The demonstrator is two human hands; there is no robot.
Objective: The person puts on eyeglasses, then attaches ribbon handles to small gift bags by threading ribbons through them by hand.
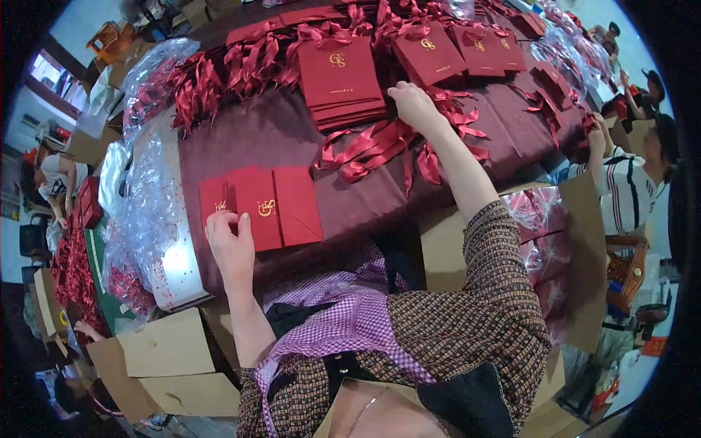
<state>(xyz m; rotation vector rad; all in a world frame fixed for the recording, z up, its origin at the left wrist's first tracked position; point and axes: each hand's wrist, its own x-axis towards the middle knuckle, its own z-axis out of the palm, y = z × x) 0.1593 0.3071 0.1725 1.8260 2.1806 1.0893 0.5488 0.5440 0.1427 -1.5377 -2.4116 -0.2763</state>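
My left hand [231, 244] lies over the left part of some flat red paper gift bags [298, 208] with gold print, near the table's front edge. Its fingers are bent, with a gap between thumb and forefinger. Farther away, my right hand [416, 109] reaches over a heap of red ribbons [365, 150]. Its fingers are loosely curled beside the right edge of a stack of red gift bags [339, 77], and I see nothing held in them. Part of the ribbon heap is hidden under that hand and wrist.
Dark red cloth covers the table [248, 139]. More red bags [431, 55] and bunched ribbons [197, 91] line its far side. Clear plastic wrap [150, 197] lies at left. Open cardboard boxes [168, 343] stand near me. A person in a striped top [628, 190] is at the right.
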